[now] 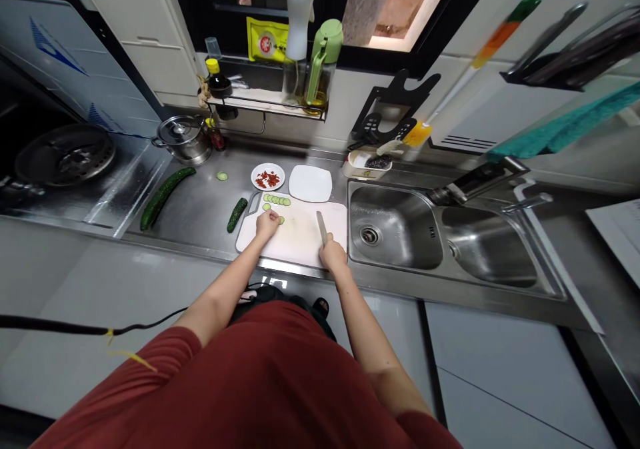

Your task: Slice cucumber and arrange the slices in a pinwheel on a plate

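Note:
My left hand [268, 225] is over the left half of the white cutting board [300, 246], fingers closed in a pinch at a cucumber slice [281, 220]. Just above that hand lies another single slice [267, 206]. A row of overlapping cucumber slices [277, 200] rests along the board's far edge. On the right part of the board, my right hand [333, 254] grips a knife [321, 225] by its handle, blade pointing away from me. A cut piece of cucumber [237, 215] lies left of the board.
Behind the board stand a plate of chopped red pieces [254, 177] and a white square plate [310, 184]. A whole cucumber [163, 199], an end slice [221, 176] and a lidded pot [185, 139] are leftward. The double sink [395, 226] borders the board's right side.

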Available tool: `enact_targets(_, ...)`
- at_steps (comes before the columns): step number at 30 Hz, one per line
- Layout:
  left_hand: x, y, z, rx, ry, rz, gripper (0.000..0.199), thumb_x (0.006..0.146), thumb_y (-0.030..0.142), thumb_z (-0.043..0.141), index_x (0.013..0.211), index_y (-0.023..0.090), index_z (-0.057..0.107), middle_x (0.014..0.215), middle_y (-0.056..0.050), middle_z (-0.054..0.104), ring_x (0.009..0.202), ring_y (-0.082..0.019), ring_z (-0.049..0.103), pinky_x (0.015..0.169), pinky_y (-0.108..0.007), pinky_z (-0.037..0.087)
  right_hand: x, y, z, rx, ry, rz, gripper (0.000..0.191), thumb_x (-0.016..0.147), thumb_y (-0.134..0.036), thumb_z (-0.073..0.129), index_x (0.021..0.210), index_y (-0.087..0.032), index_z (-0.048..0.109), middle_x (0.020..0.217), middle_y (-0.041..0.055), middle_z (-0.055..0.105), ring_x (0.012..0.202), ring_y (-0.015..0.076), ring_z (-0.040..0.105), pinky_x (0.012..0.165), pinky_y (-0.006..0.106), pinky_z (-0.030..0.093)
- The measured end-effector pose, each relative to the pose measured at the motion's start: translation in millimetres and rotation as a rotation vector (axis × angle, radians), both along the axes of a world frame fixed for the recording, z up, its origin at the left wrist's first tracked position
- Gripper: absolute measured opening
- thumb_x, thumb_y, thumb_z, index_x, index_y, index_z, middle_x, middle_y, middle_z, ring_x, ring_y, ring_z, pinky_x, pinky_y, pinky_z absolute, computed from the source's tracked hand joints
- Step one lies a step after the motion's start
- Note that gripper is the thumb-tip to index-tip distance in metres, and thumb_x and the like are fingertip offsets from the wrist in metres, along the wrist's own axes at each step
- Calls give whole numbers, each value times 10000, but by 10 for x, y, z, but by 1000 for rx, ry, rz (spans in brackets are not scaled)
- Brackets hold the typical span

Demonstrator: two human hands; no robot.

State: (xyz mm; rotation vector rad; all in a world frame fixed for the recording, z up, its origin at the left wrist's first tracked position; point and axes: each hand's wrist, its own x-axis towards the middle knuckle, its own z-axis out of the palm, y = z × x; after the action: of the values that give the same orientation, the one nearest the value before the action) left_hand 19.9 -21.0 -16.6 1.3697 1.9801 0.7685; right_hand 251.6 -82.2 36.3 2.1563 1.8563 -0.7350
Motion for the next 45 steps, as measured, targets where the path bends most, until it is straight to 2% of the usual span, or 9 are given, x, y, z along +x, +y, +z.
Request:
enact_targets(5, -226, 122, 34, -6, 37, 153, 181, 735, 287, 612, 871, 179, 664, 831, -17, 685, 744, -131, 609, 727, -233, 460, 0, 0, 31, -21, -5, 11, 340, 942, -203, 350, 1277, -156, 390, 1047, 166, 652, 969, 247, 642, 773, 325, 455)
enact_targets(9, -347, 197, 13, 0, 75, 198, 227, 738, 288, 585, 914, 179, 677, 837, -17, 685, 759, -132, 609, 728, -227, 454, 5, 3, 18, -1, 3, 11, 343, 935, -205, 350, 1271, -156, 401, 1048, 163, 656, 969, 256, 642, 771, 332, 457)
enact_targets(24, -384, 194, 82, 2, 275, 131, 216, 790, 206, 495, 856, 181, 699, 791, -64, 683, 779, -182, 620, 765, -272, 451, 22, 22, 19, -9, 17, 2, 334, 925, -192, 367, 1254, -163, 415, 1045, 152, 658, 974, 261, 642, 772, 343, 458)
enact_targets(29, -332, 188, 98, 44, 274, 119, 263, 818, 234, 484, 972, 179, 690, 868, -74, 682, 838, -196, 617, 799, -287, 455, 28, 24, 17, -21, 22, 9, 360, 925, -183, 364, 1282, -159, 402, 1052, 158, 655, 984, 254, 641, 787, 338, 456)
enact_targets(32, -237, 222, 122, 98, 284, 48, 289, 834, 224, 470, 1035, 181, 673, 944, -85, 668, 908, -211, 606, 858, -305, 455, 32, 25, 19, -25, 22, 11, 376, 916, -177, 368, 1291, -160, 398, 1051, 160, 658, 980, 255, 642, 784, 338, 457)
enact_targets(38, 4, 397, 192, 148, 349, -242, 352, 858, 242, 498, 1182, 210, 632, 1106, -111, 601, 1088, -259, 531, 955, -356, 426, 37, 25, -7, -16, 24, 14, 356, 918, -188, 375, 1272, -169, 408, 1035, 149, 663, 961, 252, 646, 772, 335, 458)
enact_targets(42, 118, 510, 208, 50, 449, -347, 409, 870, 250, 491, 1269, 238, 576, 1165, -134, 560, 1117, -292, 507, 912, -390, 434, 43, 22, -32, -10, 20, 15, 354, 924, -197, 376, 1274, -163, 411, 1042, 148, 659, 970, 251, 642, 778, 332, 455)
enact_targets(45, 155, 575, 196, -22, 498, -380, 388, 884, 262, 472, 1258, 238, 574, 1193, -140, 540, 1114, -301, 509, 898, -403, 431, 46, 23, -39, -9, 20, 17, 347, 924, -200, 381, 1267, -164, 416, 1039, 145, 660, 968, 247, 642, 779, 327, 454)
